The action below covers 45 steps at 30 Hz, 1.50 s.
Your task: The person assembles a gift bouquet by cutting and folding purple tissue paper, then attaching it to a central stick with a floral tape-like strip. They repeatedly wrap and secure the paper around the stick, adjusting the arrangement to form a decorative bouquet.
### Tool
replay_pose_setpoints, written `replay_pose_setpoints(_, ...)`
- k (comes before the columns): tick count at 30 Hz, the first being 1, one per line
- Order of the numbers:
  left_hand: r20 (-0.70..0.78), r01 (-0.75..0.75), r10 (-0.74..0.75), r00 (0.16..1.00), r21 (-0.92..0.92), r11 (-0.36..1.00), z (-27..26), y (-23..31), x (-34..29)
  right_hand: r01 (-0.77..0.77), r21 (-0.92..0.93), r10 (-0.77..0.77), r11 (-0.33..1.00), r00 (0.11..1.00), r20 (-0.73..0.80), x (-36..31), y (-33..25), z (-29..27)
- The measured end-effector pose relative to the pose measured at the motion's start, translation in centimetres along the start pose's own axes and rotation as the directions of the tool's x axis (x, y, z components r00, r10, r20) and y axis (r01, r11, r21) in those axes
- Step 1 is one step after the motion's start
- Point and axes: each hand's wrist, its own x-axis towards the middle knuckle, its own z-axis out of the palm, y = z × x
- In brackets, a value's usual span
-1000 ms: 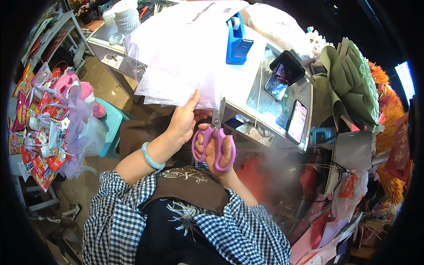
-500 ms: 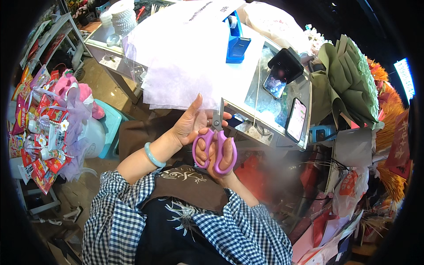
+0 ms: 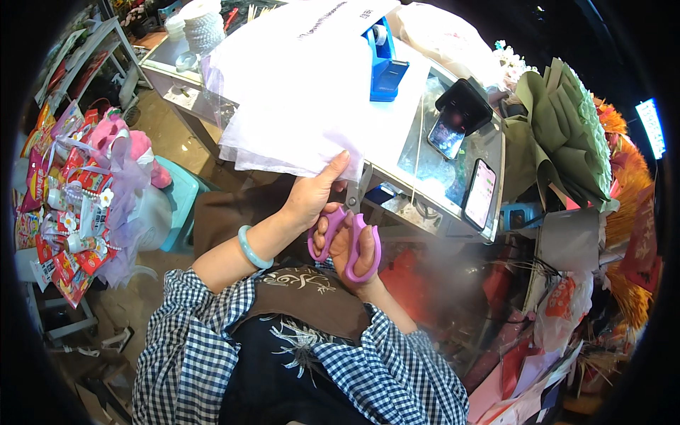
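Note:
Thin pale lilac wrapping sheets lie stacked on the table, their near corner overhanging the edge. My left hand, with a pale blue bangle on its wrist, pinches that corner: the thumb presses on top and the fingers are mostly hidden beneath. Just below it, my right hand holds scissors with purple handles, its fingers through the loops. The dark blades point away from me, beside the sheets' edge at my left hand; their tips are partly hidden, and I cannot tell whether they touch the sheets.
A blue tape dispenser stands on the glass-topped table, left of two phones, one leaning on a black stand and one lying flat. Green-wrapped flowers crowd the right. A snack bouquet is at the left.
My left hand has closed from spread fingers onto the corner of the sheets, thumb now on top. The scissors have turned slightly and dropped a little, still in my right hand.

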Motion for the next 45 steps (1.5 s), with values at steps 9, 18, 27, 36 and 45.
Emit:
replay_pose_setpoints(9, -0.009, -0.021, 0.022, 1.0, 0.112, 0.994, -0.3, 0.5, -0.3, -0.034, 0.068, 0.025, 0.997, 0.991, 0.131, 0.0, -0.7, -0.8)
replay_pose_setpoints(18, 0.01, 0.026, -0.028, 1.0, 0.128, 0.991, -0.6, -0.3, -0.5, -0.04, 0.134, 0.029, 0.99, 0.997, 0.077, 0.0, -1.1, -0.1)
replay_pose_setpoints(27, 0.032, -0.135, 0.136, 0.99, -0.019, 0.991, -0.9, -1.7, 0.5, -0.08, 0.213, 0.086, 0.974, 0.996, -0.019, -0.5, -0.9, 0.0)
replay_pose_setpoints(36, 0.027, -0.135, 0.134, 0.991, 0.022, 0.991, -1.2, -1.4, 0.5, -0.087, 0.076, 0.089, 0.993, 0.996, -0.03, -0.6, -0.7, -0.2)
replay_pose_setpoints(45, -0.034, -0.021, 0.021, 0.999, 0.002, 1.0, -1.3, -1.9, 0.0, -0.108, 0.197, 0.094, 0.974, 0.992, 0.082, -0.5, -0.9, -0.1)
